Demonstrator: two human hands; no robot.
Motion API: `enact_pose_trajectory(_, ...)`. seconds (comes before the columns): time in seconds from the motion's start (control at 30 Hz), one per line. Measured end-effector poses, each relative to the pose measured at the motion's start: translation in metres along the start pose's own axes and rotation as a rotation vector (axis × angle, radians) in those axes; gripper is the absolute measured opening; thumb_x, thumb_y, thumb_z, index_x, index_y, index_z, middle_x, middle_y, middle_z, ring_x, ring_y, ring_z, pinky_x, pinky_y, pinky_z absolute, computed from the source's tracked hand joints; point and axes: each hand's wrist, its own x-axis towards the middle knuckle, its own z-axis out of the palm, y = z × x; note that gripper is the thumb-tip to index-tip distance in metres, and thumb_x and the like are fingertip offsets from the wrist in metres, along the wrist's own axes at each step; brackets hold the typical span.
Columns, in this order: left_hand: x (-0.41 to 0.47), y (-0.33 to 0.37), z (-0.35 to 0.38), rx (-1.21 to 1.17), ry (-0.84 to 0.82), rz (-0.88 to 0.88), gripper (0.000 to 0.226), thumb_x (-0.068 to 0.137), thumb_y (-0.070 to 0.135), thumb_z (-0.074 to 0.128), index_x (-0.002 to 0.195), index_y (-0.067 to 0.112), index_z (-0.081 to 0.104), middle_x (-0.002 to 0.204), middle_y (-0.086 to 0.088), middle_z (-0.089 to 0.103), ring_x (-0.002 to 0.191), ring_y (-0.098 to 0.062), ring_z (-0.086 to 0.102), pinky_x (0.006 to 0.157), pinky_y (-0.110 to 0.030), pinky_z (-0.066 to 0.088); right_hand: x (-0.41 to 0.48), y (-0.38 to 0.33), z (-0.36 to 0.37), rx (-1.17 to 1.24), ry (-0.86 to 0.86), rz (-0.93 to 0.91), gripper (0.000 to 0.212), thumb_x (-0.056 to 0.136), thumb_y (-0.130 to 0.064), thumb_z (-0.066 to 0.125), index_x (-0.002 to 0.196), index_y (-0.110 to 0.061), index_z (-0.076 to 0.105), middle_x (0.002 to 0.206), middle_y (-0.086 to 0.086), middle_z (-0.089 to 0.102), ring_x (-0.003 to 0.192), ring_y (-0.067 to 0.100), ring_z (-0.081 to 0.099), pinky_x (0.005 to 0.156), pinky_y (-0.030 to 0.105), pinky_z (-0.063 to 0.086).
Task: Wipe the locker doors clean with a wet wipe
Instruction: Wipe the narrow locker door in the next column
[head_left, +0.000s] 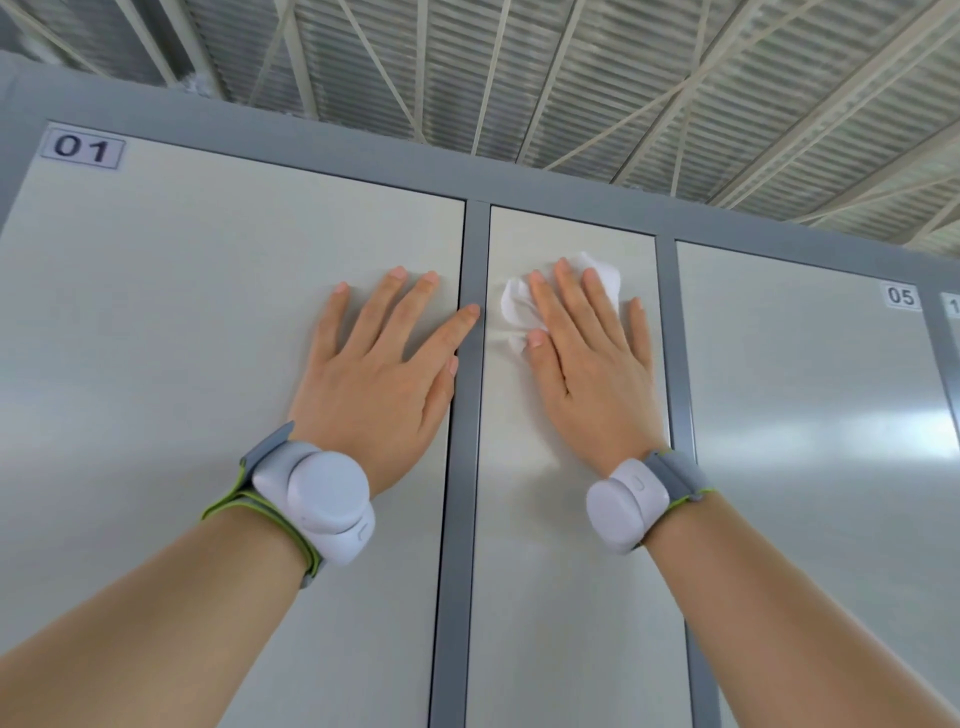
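Right hand (592, 374) flat, fingers spread, pressing wet wipe (519, 306) to locker door (566, 571), left hand (384, 374) splayed.

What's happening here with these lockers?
A person is wiping lockers. The right hand presses a crumpled white wet wipe flat against the narrow pale grey locker door in the middle, near its top. The left hand rests flat on the wide pale door labelled 01 beside it, holding nothing.

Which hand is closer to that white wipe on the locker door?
Right. The right hand presses flat on the wipe; the left hand lies flat on door 01, its index fingertip at the grey divider.
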Motion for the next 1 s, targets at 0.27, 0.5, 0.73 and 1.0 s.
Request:
enact_pose_trajectory(0.27,0.001,0.000,-0.001,-0.025,-0.022,-0.016,0.048,0.103,0.033,0.033,0.145,0.023,0.053,0.155,-0.010,0.044,0.146,-0.032,0.036,0.118,-0.059,0.024,0.014,-0.012,0.004,0.039,0.024,0.223,0.058,0.102,-0.044,0.018,0.158,-0.032,0.018,0.167,-0.009,0.009,0.153,0.013,0.001,0.123,0.046,-0.003)
enact_pose_trajectory(0.5,0.001,0.001,-0.002,-0.010,-0.006,-0.028,0.047,0.103,0.033,0.034,0.140,0.014,0.055,0.152,-0.008,0.048,0.145,-0.030,0.038,0.118,-0.056,0.024,0.003,-0.011,0.004,-0.019,0.050,-0.124,0.053,0.103,-0.042,0.022,0.154,-0.031,0.033,0.162,-0.009,0.028,0.151,0.014,0.019,0.119,0.060,0.010)
enact_pose_trajectory(0.73,0.000,0.001,-0.002,-0.011,-0.004,-0.024,0.049,0.103,0.034,0.032,0.140,0.011,0.055,0.152,-0.008,0.048,0.145,-0.030,0.039,0.118,-0.056,0.025,0.002,-0.006,0.010,-0.023,0.143,-0.124,0.052,0.103,-0.041,0.028,0.151,-0.027,0.040,0.159,-0.007,0.035,0.149,0.016,0.026,0.121,0.057,0.011)
enact_pose_trajectory(1.0,0.001,0.001,-0.002,-0.010,0.003,-0.020,0.049,0.103,0.034,0.033,0.141,0.011,0.055,0.152,-0.008,0.048,0.144,-0.031,0.040,0.118,-0.057,0.026,0.006,-0.008,0.013,-0.038,0.178,0.278,0.068,0.097,-0.047,0.013,0.157,-0.018,0.028,0.165,0.004,0.021,0.153,0.020,0.011,0.123,0.045,-0.006)
